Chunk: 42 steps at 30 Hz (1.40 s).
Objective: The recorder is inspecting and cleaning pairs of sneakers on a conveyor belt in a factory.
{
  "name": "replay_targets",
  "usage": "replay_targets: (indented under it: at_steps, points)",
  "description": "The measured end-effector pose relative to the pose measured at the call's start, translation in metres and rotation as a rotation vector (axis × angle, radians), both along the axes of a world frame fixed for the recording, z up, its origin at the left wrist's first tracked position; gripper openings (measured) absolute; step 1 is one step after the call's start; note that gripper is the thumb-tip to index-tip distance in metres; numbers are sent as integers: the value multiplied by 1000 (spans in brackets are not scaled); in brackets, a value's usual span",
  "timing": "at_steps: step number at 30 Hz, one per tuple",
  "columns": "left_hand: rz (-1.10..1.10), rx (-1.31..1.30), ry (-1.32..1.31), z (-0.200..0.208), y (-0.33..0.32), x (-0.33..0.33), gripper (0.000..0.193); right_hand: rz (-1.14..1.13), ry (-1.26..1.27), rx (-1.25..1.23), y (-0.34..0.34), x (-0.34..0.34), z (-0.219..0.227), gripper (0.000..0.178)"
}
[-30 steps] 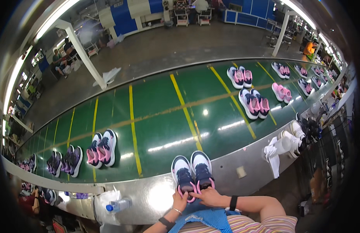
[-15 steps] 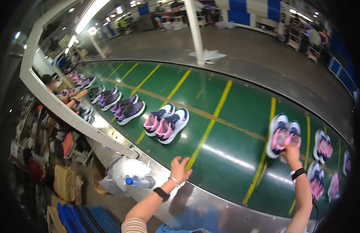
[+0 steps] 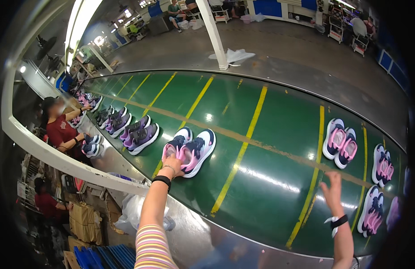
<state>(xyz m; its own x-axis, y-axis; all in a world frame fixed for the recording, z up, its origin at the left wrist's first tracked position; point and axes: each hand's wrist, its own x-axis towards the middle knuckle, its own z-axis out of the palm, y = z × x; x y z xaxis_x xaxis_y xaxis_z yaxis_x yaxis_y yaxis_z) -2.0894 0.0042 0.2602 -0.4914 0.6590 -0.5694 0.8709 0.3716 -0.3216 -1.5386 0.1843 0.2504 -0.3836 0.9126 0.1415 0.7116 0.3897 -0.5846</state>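
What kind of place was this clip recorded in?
Most likely a shoe factory line: pairs of pink and navy sneakers ride a long green conveyor belt with yellow stripes, the left hand grips one pair, and another seated worker in red handles shoes.

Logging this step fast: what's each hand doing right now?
Left hand: closed on the heels of the pink and navy sneaker pair.
Right hand: open, holding nothing, above the green belt.

purple shoe pairs (image 3: 136,133) lying along belt left | white pillar (image 3: 215,33) standing behind | cardboard boxes (image 3: 83,219) sitting below belt
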Motion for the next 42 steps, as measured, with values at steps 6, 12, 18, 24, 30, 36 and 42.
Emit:
replay_targets:
  at_steps: [6,12,18,24,30,36,42]
  points:
    - [-144,396,-271,48,-41,139,51,103,320,-486,-158,-63,33,34]
    - [-440,491,-614,52,-165,281,33,-128,481,-716,-296,-93,37,84]
    - [-261,736,-984,51,-219,284,56,-338,470,-660,-373,-54,-18,78]
    - [329,760,-1067,-63,-213,255,44,-345,446,-552,-367,-65,-19,68]
    - [1295,303,-1927,-32,-197,240,34,-412,1165,-1132,-353,-42,-4,42]
    - [1240,236,-1963,-25,-204,235,36,-488,1455,-1292,-352,-62,-5,32]
    - [1195,196,-1988,-20,-210,236,38,-424,1352,-1406,-350,-67,7,33]
